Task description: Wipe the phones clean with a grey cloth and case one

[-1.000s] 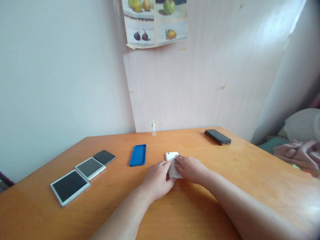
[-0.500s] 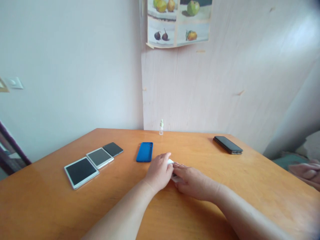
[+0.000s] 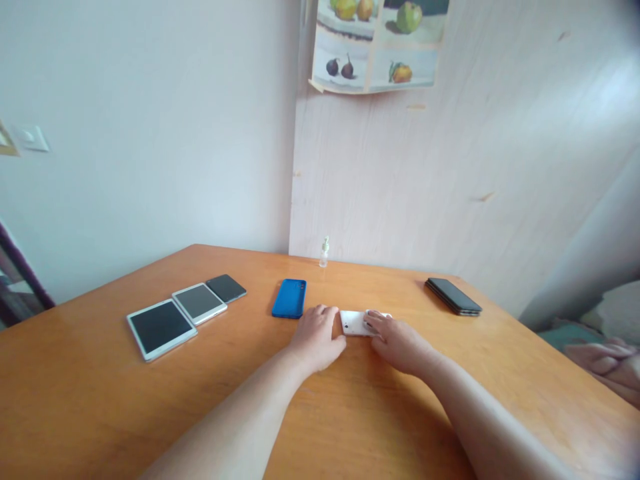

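A white phone (image 3: 355, 323) lies crosswise on the orange wooden table (image 3: 150, 413), back side up. My left hand (image 3: 316, 337) sits at its left end, fingers curled and thumb against the phone. The fingers of my right hand (image 3: 399, 341) rest on its right end and cover that part. Just left of my left hand lies a blue phone case (image 3: 289, 298). Both forearms reach in from the near edge.
A white tablet (image 3: 161, 328), a smaller tablet (image 3: 199, 302) and a dark phone (image 3: 226, 287) lie in a row on the left. Two stacked black phones (image 3: 453, 296) lie at the far right. A small clear bottle (image 3: 325, 253) stands by the wall. Bedding shows at the right.
The white phone has turned from lengthwise to crosswise between my hands. My hands have moved apart to its two ends. The view has panned left.
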A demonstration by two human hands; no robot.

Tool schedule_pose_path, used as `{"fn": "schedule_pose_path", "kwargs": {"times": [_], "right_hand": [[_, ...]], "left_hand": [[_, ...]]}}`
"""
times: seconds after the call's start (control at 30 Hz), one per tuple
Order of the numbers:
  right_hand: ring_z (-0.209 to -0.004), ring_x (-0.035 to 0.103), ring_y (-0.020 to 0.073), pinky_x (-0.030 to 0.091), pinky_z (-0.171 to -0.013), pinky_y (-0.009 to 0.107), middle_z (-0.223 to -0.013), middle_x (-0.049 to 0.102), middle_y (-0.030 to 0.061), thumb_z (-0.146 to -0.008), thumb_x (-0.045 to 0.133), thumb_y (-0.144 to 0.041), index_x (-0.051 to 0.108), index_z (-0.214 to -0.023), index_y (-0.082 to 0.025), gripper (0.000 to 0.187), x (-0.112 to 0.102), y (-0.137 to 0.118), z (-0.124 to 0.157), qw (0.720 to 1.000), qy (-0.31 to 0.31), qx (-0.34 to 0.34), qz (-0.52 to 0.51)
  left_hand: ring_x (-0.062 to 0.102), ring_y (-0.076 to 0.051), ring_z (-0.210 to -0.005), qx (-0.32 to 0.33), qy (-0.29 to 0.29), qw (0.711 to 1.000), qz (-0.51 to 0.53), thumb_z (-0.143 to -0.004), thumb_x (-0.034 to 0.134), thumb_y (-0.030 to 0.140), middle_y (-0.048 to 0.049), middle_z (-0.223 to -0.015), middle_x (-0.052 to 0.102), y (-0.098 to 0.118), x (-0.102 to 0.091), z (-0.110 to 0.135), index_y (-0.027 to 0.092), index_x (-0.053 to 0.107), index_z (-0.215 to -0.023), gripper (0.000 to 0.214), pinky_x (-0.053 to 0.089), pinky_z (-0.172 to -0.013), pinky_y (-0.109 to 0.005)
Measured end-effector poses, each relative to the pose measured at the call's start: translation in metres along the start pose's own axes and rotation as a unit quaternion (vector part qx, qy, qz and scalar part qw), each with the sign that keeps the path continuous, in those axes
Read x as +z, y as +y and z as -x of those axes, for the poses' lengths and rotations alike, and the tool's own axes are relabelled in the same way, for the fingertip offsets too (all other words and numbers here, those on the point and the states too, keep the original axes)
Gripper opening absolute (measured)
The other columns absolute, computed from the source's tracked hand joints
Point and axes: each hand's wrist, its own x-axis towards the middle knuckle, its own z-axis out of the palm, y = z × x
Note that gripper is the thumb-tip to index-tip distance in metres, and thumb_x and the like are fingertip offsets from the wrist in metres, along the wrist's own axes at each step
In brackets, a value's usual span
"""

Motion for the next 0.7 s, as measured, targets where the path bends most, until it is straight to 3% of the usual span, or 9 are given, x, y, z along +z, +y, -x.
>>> {"fn": "schedule_pose_path", "kwargs": {"times": [0.2,0.27,0.47,0.57,0.7], "right_hand": [[-0.119,0.056,0.0194,0.034,-0.11,0.033,-0.13,0.061,0.0032,-0.087,0.044,-0.015,0.064,-0.12,-0.024,0.039,-0.005,-0.029,0.004,0.986,0.001,-0.135,-0.1],[-0.117,0.057,0.0198,0.037,-0.107,0.033,-0.128,0.063,0.0031,-0.092,0.043,-0.023,0.065,-0.118,-0.025,0.033,-0.004,-0.022,0.002,0.988,0.003,-0.117,-0.103],[-0.119,0.058,0.0253,0.043,-0.1,0.038,-0.131,0.06,0.0145,-0.095,0.039,-0.03,0.063,-0.118,-0.015,0.036,0.007,0.022,-0.008,0.995,0.024,0.094,-0.007],[-0.123,0.055,0.0234,0.041,-0.103,0.037,-0.135,0.058,0.0145,-0.095,0.038,-0.025,0.061,-0.121,-0.014,0.036,0.012,0.022,-0.01,0.996,0.027,0.081,-0.007],[-0.127,0.052,0.0208,0.037,-0.108,0.037,-0.138,0.057,0.0097,-0.091,0.045,-0.019,0.061,-0.126,-0.019,0.038,0.014,0.0,-0.008,0.997,0.03,-0.017,-0.07]], "left_hand": [[0.044,-0.032,-0.131,0.017,-0.013,1.0,0.013,-0.075,0.06,0.035,-0.0157,-0.142,0.049,0.0,0.005,0.0,0.014,0.037,-0.141,0.073,0.033,-0.109,-0.043],[0.042,-0.032,-0.133,0.015,-0.018,1.0,0.011,-0.075,0.059,0.035,-0.0153,-0.144,0.048,0.0,0.005,0.0,0.015,0.034,-0.144,0.076,0.031,-0.11,-0.044],[0.047,-0.033,-0.13,-0.003,-0.035,0.999,0.006,-0.076,0.059,0.04,-0.0172,-0.139,0.053,0.001,0.006,0.001,0.014,0.034,-0.144,0.077,0.033,-0.108,-0.044],[0.046,-0.034,-0.129,-0.001,-0.024,1.0,0.011,-0.076,0.06,0.042,-0.0175,-0.138,0.054,0.002,0.005,0.001,0.013,0.035,-0.143,0.076,0.033,-0.108,-0.045],[0.049,-0.032,-0.126,0.001,-0.013,1.0,0.013,-0.075,0.06,0.04,-0.0148,-0.134,0.056,0.003,0.005,0.0,0.015,0.038,-0.141,0.074,0.035,-0.106,-0.043]]}}
